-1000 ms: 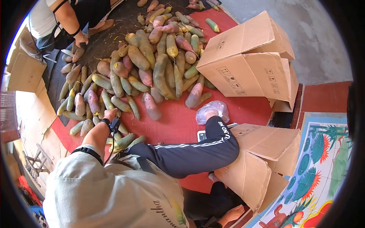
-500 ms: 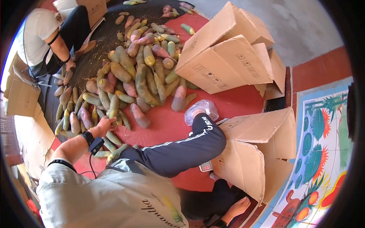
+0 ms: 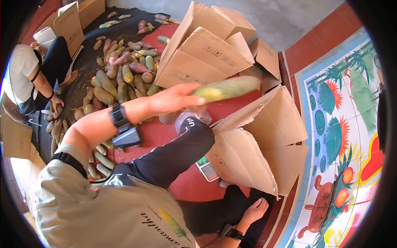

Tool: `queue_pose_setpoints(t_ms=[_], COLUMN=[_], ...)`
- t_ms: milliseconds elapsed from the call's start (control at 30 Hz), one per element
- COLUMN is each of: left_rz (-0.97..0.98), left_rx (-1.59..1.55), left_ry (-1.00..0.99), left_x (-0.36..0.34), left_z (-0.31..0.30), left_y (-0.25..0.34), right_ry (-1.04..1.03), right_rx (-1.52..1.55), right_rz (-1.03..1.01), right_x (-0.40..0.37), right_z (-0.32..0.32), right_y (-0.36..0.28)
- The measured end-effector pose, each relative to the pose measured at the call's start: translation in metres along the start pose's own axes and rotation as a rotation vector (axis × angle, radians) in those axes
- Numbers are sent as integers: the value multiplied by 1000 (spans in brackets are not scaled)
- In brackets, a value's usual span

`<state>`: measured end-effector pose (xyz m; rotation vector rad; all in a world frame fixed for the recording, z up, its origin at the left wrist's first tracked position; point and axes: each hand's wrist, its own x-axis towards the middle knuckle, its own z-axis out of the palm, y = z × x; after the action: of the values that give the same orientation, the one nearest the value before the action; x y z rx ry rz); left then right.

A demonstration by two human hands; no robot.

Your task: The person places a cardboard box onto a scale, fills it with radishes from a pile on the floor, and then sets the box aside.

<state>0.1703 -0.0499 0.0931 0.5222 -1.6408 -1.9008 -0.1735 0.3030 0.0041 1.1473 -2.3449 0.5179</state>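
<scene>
Head camera: the left hand (image 3: 175, 99) has one long green radish (image 3: 227, 89) by its near end, fingers spread about a root's thickness apart and closed on it, thumb opposing. The radish is in the air, roughly level, seen between the far carton (image 3: 182, 68) and the near open carton (image 3: 244, 159); its height over them cannot be told. The right hand (image 3: 254, 210) rests by the right knee, fingers half curled; whether anything small is under them cannot be seen.

A radish like this should be heavy for its size, stiff and smooth-skinned, likely to snap or bruise if dropped. Held at one end, it would pull down at the free end; a grip round the middle would balance it better, with a second hand as support.

Counted: one radish held; two large cartons close by, with more cardboard behind the far one that may be separate; one digital scale (image 3: 208, 168); one clear plastic bag (image 3: 180, 122) about the foot; one co-worker (image 3: 27, 68) at left. Three roots lie apart at the black sheet's (image 3: 93, 37) far edge. The main pile (image 3: 122, 89) overlaps too much to count.
</scene>
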Motion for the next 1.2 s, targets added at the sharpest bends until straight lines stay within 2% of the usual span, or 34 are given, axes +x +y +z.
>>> queue_pose_setpoints(t_ms=[100, 167, 300, 367, 433, 500, 633, 700, 767, 833, 933, 1033, 1100, 1167, 1200], left_rz=[91, 162, 151, 116, 94, 187, 286, 161, 29, -80, -318, -520, -577, -767, -776], left_rx=[114, 81, 204, 444, 443, 553, 364, 247, 403, 465, 483, 573, 677, 221, 1032], left_ry=[-125, -147, -189, -199, -217, -175, -69, 3, 69, 114, 246, 338, 311, 554, 71], left_x=[40, 61, 97, 102, 103, 99, 84, 68, 40, 14, -46, -108, -157, -199, -218], left_z=[41, 65, 92, 102, 103, 98, 60, 27, -6, -55, -88, -140, -182, -201, -220], left_y=[29, 37, 35, 32, 25, 20, 6, -11, -19, -60, -87, -148, -202, -230, -252], right_ry=[-2, 2, 14, 13, 13, 16, 11, 20, 8, -8, -24, -24, -38, -50, -57], right_rx=[19, 25, 25, 27, 29, 37, 35, 31, 26, 24, 6, -4, -10, -17, -27], right_rz=[30, 39, 40, 38, 35, 51, 69, 65, 65, 59, 83, 52, 52, 59, 55], right_x=[-2, -3, -3, -4, -3, -4, -6, -7, -7, -7, -7, -7, -7, -6, -6], right_z=[-2, -3, -4, -3, -4, -7, -5, -5, -6, -6, -5, -5, -4, -5, -4], right_y=[0, 0, -2, 1, 1, -3, 2, 3, 4, 7, 11, 14, 13, 13, 14])
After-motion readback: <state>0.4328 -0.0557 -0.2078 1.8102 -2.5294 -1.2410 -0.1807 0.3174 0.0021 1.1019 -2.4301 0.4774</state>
